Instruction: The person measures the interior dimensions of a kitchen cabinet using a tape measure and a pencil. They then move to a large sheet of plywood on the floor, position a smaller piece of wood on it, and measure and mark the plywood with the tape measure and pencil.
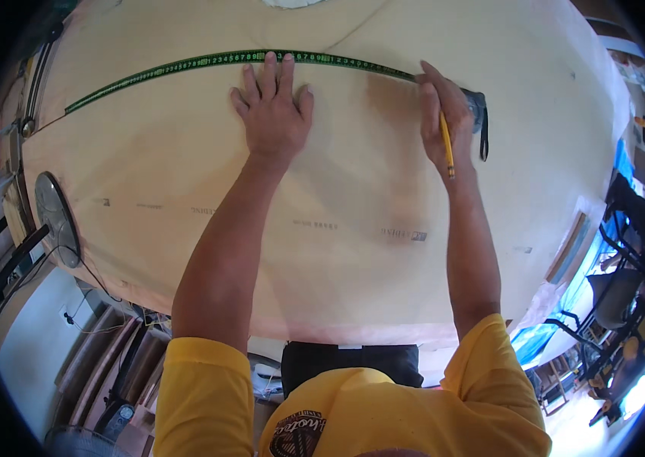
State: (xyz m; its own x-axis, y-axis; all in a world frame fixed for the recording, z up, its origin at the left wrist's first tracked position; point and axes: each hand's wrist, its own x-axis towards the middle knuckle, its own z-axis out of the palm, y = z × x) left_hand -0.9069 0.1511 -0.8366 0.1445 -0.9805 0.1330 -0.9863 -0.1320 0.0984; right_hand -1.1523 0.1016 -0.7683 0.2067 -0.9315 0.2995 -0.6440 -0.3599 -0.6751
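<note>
A dark tape measure blade point(185, 65) with green markings stretches across a large pale wooden sheet point(353, 167), from the far left to its case point(478, 110) on the right. My left hand point(273, 114) lies flat with fingers spread, its fingertips pressing on the blade near the middle. At the case end, my right hand point(444, 114) has its fingers closed round a yellow pencil point(446, 145), whose eraser end points toward me. The fingertips of that hand touch the blade beside the case, which is partly hidden behind them. A black wrist strap point(484, 141) hangs from the case.
A round grey disc-shaped object point(57, 219) stands at the sheet's left edge, with a cable point(94, 278) running below it. Boards point(102, 358) lean at lower left. A blue sheet point(539, 343) and dark metal equipment point(612, 305) are at right.
</note>
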